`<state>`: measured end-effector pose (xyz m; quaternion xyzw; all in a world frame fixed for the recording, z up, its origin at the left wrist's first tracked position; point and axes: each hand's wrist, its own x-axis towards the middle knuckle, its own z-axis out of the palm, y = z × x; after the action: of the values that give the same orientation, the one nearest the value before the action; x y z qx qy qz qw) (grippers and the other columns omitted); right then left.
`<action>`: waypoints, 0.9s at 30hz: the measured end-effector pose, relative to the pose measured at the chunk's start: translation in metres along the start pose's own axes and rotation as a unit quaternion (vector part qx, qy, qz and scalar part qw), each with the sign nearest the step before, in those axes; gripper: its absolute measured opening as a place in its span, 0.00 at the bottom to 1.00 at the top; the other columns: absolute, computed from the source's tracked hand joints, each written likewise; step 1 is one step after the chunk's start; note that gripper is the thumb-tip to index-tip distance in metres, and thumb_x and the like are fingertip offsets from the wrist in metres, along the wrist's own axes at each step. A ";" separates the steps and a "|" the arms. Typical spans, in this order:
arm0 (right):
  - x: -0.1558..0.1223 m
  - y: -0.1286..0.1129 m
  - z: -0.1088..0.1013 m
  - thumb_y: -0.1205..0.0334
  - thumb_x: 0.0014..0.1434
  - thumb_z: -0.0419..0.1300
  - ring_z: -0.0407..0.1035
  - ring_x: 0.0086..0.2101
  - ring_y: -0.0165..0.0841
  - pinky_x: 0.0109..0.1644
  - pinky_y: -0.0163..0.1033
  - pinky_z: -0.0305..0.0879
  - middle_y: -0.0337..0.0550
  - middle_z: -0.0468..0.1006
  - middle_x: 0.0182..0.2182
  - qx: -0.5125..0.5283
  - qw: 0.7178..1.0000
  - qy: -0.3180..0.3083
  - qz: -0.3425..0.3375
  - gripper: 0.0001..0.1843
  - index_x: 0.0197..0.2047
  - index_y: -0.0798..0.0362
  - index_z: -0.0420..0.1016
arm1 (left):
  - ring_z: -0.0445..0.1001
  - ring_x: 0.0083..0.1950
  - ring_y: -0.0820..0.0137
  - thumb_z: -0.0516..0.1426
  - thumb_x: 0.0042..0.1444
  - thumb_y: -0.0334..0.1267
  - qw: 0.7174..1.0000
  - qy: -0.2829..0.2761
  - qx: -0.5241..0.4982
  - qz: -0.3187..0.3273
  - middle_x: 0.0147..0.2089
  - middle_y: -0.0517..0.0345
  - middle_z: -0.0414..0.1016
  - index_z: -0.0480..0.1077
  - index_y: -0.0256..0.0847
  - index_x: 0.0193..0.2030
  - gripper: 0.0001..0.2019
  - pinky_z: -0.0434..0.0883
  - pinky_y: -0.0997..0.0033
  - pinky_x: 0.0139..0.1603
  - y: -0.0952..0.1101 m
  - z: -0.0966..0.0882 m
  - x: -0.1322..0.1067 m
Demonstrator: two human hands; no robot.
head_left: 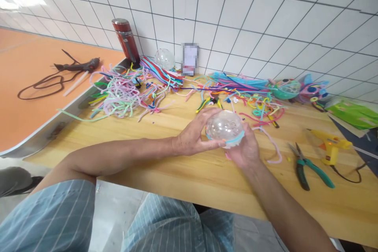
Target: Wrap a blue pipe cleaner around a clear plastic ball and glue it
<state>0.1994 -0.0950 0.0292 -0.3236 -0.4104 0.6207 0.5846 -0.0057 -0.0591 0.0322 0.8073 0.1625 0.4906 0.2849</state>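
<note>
Between my two hands is a clear plastic ball (226,124) with a light blue strip, like a pipe cleaner, running round its lower side. My left hand (196,132) grips it from the left, thumb along the near side. From below and the right, my right hand (245,147) is closed round the ball, its fingers partly hidden behind and under it. A pale pink pipe cleaner (274,147) lies curved on the wooden table (177,169), right of my right hand. Just beyond the ball are yellow-and-black pliers (203,104).
Pipe cleaners (121,92) lie heaped at the left. Behind stand a red thermos (126,41), another clear ball (164,59) and a phone (190,59). At right are green-handled pliers (304,165), a yellow glue gun (330,145) and decorated balls (285,88). A dark glue gun (79,65) lies on the orange table.
</note>
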 end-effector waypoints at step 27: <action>-0.010 0.014 0.008 0.32 0.37 0.82 0.77 0.52 0.40 0.57 0.46 0.78 0.36 0.80 0.50 -0.146 0.980 0.109 -0.080 0.41 0.50 0.37 0.75 | 0.67 0.75 0.48 0.69 0.61 0.47 0.998 0.061 0.015 0.008 0.69 0.40 0.69 0.55 0.47 0.76 0.42 0.70 0.39 0.74 -0.006 0.014 -0.014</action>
<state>0.1871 -0.1058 0.0195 -0.4372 -0.4553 0.4663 0.6199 0.0004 -0.0662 0.0132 0.7816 0.1801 0.5387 0.2580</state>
